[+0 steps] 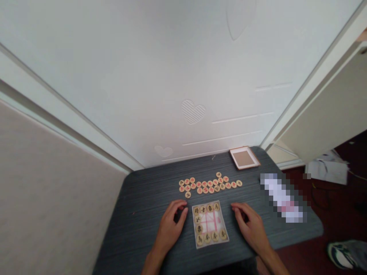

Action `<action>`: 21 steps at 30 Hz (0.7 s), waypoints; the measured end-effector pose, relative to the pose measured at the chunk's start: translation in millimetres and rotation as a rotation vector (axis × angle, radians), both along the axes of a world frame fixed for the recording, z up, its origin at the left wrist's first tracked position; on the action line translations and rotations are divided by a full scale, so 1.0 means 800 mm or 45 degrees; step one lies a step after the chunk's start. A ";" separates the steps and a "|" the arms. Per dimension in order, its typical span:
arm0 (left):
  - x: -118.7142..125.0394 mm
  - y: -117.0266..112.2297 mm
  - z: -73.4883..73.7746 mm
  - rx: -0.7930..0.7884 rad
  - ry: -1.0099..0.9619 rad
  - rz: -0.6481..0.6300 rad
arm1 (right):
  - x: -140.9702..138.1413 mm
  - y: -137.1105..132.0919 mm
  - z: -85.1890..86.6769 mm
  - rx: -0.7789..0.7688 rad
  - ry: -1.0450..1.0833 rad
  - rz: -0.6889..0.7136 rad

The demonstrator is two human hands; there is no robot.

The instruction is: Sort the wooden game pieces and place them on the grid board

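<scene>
A shallow square box [210,246] lies on the dark table between my two hands. Round Chinese chess pieces [215,236] with black characters line its top, left and bottom sides, and a pale inside with pink lines shows in the middle. To the left of the box, my left hand [172,221] rests with loosely bent fingers, thumb and index finger apart, holding nothing. On the box's other side, my right hand [251,223] is also relaxed and empty, its fingers half bent. Beyond the box, loose chess pieces [210,183], most of them red, lie face up in uneven rows.
An upturned box lid [245,157] sits at the table's back right. A blurred-out pale item [282,200] lies along the right side of the table [143,217]. Behind rises a white panel [172,76] with heart reliefs. Papers [328,168] and a shoe [341,255] are at right.
</scene>
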State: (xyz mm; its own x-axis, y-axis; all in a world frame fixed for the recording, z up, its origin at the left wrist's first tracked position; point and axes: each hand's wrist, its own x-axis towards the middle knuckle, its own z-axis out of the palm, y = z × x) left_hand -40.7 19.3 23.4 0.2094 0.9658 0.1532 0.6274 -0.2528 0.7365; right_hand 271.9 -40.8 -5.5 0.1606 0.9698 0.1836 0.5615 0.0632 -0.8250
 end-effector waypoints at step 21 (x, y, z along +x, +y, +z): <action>0.017 -0.013 -0.002 0.097 0.264 -0.126 | 0.086 0.100 -0.002 0.134 -0.267 0.002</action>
State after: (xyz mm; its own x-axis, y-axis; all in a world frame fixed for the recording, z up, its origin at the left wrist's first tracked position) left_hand -27.2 9.0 21.6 0.3372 0.9263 0.1683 0.7327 -0.3704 0.5709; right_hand 340.7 39.3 -7.2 0.1066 0.9438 0.3128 0.7200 0.1436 -0.6789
